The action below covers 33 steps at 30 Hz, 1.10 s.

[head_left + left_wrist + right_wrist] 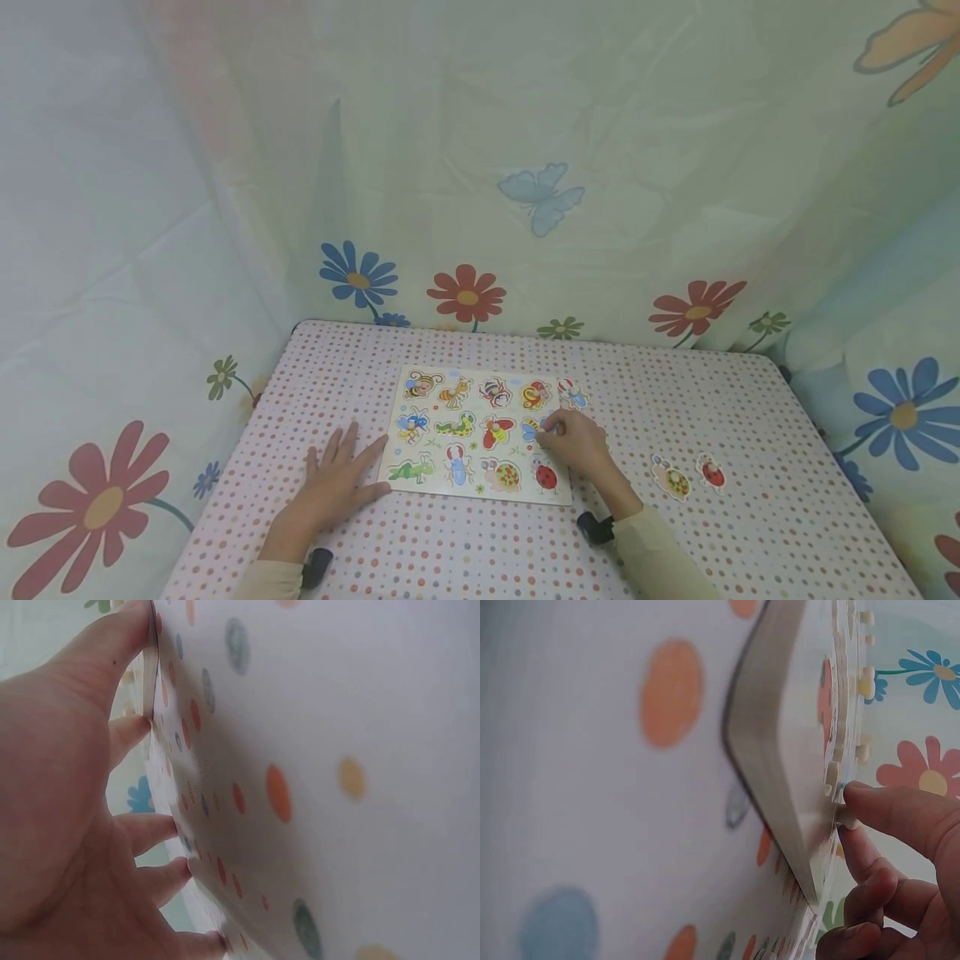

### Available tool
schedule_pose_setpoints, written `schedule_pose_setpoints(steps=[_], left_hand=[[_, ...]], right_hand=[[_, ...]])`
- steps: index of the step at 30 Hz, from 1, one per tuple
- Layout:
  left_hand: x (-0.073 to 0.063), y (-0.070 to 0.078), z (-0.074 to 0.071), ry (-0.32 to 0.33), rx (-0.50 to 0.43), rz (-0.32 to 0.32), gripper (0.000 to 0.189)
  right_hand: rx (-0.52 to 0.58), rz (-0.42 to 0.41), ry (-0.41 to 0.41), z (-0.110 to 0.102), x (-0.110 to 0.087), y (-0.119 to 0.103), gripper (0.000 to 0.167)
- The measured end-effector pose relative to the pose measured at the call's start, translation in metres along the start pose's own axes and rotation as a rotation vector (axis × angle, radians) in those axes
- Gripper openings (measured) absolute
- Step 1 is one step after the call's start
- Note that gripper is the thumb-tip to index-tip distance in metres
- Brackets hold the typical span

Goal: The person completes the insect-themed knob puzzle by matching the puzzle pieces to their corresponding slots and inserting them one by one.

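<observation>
A wooden insect puzzle board [480, 451] with knobbed pieces lies on the dotted table. My right hand [576, 443] is over its right side, thumb and forefinger pinching the small knob [847, 817] of a blue-and-yellow winged insect piece [531, 428]; part of that piece is hidden by the fingers. The other fingers of this hand are curled. My left hand [335, 481] rests on the table with fingers spread, thumb and forefinger tips at the board's left edge. A stag beetle piece [573, 394] lies at the board's upper right edge, overlapping it in the head view.
To the right of the board, a snail piece [671, 479] and a ladybug piece [711, 473] lie loose on the dotted tablecloth [465, 550]. Behind the table hangs a flowered cloth backdrop [420, 167], with similar cloth at both sides.
</observation>
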<state>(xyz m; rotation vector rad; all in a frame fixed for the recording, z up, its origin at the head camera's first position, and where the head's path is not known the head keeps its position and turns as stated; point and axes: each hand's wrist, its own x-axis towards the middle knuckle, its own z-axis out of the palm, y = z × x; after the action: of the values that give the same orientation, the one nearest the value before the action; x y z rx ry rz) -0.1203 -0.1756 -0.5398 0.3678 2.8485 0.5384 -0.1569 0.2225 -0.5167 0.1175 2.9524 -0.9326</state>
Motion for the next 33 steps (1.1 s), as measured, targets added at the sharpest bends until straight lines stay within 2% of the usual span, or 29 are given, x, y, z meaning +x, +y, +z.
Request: schedule_pose_setpoints(steps=[10,17,33], left_hand=[[0.002,0.000,0.000,0.006,0.004,0.003,0.078],[0.002,0.001,0.000,0.000,0.015,-0.006,0.078],[0.000,0.003,-0.002,0.006,0.010,-0.005,0.077]], right_hand=[[0.012,0.008,-0.010,-0.003,0.000,0.000,0.020],[0.043,0.020,-0.017,-0.013,0.002,0.006,0.019],[0.103,-0.001,0.017,-0.041,0.000,0.034,0.019]])
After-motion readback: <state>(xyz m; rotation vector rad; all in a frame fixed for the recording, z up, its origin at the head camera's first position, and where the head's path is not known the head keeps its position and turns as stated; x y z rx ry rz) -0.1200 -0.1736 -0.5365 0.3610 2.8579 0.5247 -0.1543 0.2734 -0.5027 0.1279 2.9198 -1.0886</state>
